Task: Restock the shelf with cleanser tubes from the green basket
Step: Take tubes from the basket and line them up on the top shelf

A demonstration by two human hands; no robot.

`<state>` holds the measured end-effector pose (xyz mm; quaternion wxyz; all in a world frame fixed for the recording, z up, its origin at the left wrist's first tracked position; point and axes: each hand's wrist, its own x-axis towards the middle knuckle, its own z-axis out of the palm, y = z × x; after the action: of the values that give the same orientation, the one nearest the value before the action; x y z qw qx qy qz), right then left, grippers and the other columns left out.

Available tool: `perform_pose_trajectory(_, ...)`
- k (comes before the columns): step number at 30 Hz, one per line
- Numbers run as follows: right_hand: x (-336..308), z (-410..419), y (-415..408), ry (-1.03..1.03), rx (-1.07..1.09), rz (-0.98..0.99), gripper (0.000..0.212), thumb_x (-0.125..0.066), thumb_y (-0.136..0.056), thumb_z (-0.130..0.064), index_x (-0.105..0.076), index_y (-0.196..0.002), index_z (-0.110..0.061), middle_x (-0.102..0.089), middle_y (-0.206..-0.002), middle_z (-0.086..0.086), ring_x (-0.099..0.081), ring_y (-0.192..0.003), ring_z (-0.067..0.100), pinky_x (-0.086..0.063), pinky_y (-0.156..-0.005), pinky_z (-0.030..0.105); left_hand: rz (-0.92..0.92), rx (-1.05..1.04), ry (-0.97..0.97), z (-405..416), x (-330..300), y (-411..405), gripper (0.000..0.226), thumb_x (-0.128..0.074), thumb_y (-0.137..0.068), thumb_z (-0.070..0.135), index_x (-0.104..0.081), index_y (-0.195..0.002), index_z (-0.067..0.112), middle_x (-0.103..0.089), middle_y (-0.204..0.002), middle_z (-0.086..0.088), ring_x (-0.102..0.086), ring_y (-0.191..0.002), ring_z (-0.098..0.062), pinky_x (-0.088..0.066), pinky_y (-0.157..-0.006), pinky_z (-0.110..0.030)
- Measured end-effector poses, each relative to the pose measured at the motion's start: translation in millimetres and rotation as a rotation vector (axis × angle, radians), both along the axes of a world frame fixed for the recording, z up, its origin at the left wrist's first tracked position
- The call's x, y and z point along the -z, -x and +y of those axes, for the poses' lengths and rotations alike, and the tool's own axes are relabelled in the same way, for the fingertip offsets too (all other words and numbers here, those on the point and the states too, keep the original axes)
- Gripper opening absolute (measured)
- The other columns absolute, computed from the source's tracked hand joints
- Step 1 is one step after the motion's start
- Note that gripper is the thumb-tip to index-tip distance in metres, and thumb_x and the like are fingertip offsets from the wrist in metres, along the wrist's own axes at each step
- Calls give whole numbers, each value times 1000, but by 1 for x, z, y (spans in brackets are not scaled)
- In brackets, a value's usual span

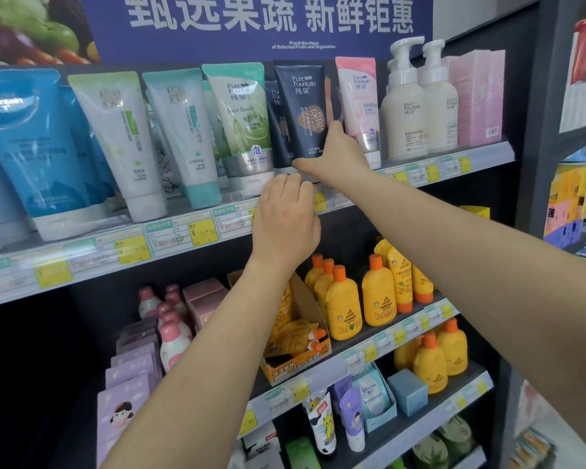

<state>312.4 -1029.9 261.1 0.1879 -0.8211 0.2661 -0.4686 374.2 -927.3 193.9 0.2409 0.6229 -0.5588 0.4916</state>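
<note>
On the top shelf (pixel 285 211), from the head view, I have the dark navy cleanser tube (pixel 300 110) standing cap-down in its row, between the green tube (pixel 242 113) and the pink tube (pixel 359 103). My right hand (pixel 332 157) is spread against that navy tube, thumb under its lower edge and forefinger up along its right side, steadying rather than gripping it. My left hand (pixel 286 211) sits just below, fingers loosely curled at the shelf's front lip near the tube's cap; I cannot tell whether it pinches anything.

What worries me: the navy tube leans slightly and stands on a narrow cap. If I let go with it off balance, I judge it could tip forward over the lip, or knock the second navy tube (pixel 274 123) behind it and the pink one beside it like dominoes. The slot is tight, so a sideways shove could also topple the green tube.

Right of the navy tube stand white pump bottles (pixel 416 103) and pink boxes (pixel 477 96). Left of it are pale green and blue tubes. Below it, orange bottles (pixel 344 309) crowd the next shelf down, right where a falling tube would land. No green basket shows here.
</note>
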Motion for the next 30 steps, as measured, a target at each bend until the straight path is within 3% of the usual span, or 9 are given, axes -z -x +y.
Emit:
perform_pose_trajectory(4,3,0,2,18,-25,-17,63,-70,-77,-41,-39,-122,-8,-59,-118,8,-57,-103,24,-48,-85,37,9,-10,-27,1,0,1,29,-38,-69,11,-60,-87,2,-63,-94,-16,-58,-91,-31,-45,-91,-39)
perform_pose_trajectory(9,14,4,11,75,-78,-131,48,-59,-86,-35,-44,-122,-8,-59,-116,6,-56,-104,20,-48,-88,36,-2,-6,-61,4,-1,1,29,-40,-67,9,-60,-85,0,-63,-96,-19,-59,-93,-33,-45,-94,-41)
perform_pose_trajectory(13,34,9,24,221,-56,-69,60,-56,-86,-38,-40,-134,-6,-50,-130,10,-46,-120,21,-40,-102,36,-17,-50,-82,5,4,-1,48,-39,-68,11,-61,-107,-6,-62,-115,-23,-56,-111,-37,-39,-104,-46)
perform_pose_trajectory(16,54,15,35,358,-4,-6,59,-52,-91,-34,-35,-139,-4,-42,-140,13,-38,-130,25,-29,-109,35,-13,-132,-104,9,20,6,62,-34,-72,19,-50,-127,-6,-49,-135,-22,-43,-129,-35,-24,-110,-47)
perform_pose_trajectory(20,86,26,45,391,47,29,60,-45,-91,-37,-35,-141,-7,-37,-145,13,-31,-135,27,-19,-113,47,60,-177,-132,12,58,18,69,-43,-77,23,-32,-140,-3,-30,-148,-20,-25,-139,-33,-6,-112,-45)
perform_pose_trajectory(24,140,35,58,350,18,78,56,-43,-92,-28,-32,-143,-9,-35,-147,14,-28,-137,28,-14,-114,50,82,-186,-115,13,109,31,72,-51,-78,28,-31,-140,-4,-32,-148,-20,-28,-138,-33,-11,-112,-47)
perform_pose_trajectory(26,176,37,64,326,-2,115,56,-39,-90,-28,-34,-143,-8,-36,-146,16,-31,-136,29,-19,-112,52,130,-179,-143,13,143,38,73,-51,-79,31,-30,-140,-3,-30,-148,-20,-27,-138,-33,-12,-112,-48)
perform_pose_trajectory(30,260,42,83,235,-28,325,58,-38,-90,-25,-29,-145,-9,-31,-149,18,-30,-136,34,-20,-111,53,310,-178,-331,17,227,60,77,-56,-78,32,-28,-142,-1,-27,-150,-19,-26,-139,-34,-7,-112,-47)
